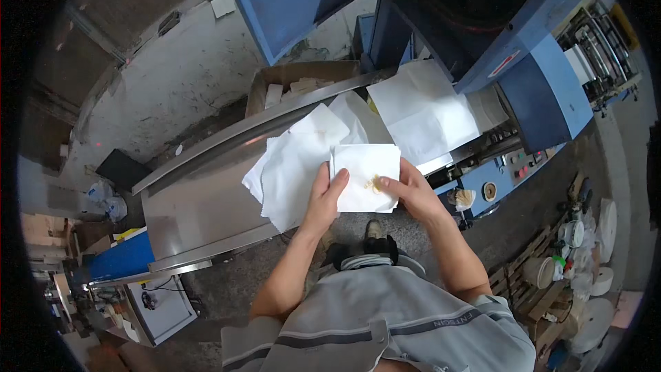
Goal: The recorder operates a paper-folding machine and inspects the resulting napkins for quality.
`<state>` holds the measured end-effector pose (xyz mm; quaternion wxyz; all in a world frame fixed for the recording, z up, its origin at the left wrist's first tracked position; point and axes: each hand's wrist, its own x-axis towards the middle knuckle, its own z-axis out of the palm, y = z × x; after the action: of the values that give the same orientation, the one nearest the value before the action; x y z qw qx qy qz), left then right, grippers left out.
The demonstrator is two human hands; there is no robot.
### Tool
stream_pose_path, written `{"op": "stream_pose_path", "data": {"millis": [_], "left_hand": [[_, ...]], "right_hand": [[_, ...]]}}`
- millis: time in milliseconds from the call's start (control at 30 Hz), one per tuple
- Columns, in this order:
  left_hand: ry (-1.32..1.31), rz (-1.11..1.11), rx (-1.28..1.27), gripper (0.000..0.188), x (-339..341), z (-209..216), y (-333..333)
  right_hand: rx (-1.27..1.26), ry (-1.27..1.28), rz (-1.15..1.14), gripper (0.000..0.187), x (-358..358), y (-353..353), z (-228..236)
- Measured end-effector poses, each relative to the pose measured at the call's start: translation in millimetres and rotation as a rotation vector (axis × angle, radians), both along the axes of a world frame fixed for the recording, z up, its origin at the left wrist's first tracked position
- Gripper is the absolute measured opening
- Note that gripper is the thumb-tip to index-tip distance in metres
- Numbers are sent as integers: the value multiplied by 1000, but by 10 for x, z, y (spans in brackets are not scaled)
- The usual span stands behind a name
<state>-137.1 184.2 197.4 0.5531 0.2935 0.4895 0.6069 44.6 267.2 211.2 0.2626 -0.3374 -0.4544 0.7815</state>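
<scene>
Between my two hands is a square stack of white paper napkins (356, 189) with a small gold-coloured print near its lower right. My left hand (326, 193) grips the left edge, thumb on top. At the right edge, my right hand (412, 191) holds the stack with its thumb beside the print; the other fingers are hidden underneath. Just beyond the stack, loose white sheets (292, 165) with jagged edges lie on a metal conveyor table (200, 200). Farther right, a larger white sheet (423, 110) lies at the blue machine's outlet.
A blue machine (544, 89) rises at the far right, with a button panel (527, 163) on its near side. Behind the conveyor stands a cardboard box (306, 71) holding white paper. Wooden pallets (527, 262), buckets and rolls crowd the right floor. A white-topped table (165, 310) stands at left.
</scene>
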Motion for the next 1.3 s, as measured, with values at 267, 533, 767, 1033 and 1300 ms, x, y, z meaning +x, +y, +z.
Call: {"op": "stream_pose_path", "data": {"millis": [267, 533, 767, 1033, 1300], "left_hand": [[206, -82, 82, 43, 9, -8, -34], [170, -197, 124, 46, -131, 57, -30], [205, -248, 214, 30, -243, 226, -168], [245, -360, 187, 28, -272, 416, -212], [249, -445, 268, 37, -336, 474, -228]], "right_hand": [[226, -95, 75, 49, 39, -72, 92], [323, -105, 112, 40, 101, -103, 220], [154, 148, 124, 34, 200, -29, 178], [121, 174, 80, 18, 264, -60, 180], [209, 149, 88, 10, 295, -89, 196]]}}
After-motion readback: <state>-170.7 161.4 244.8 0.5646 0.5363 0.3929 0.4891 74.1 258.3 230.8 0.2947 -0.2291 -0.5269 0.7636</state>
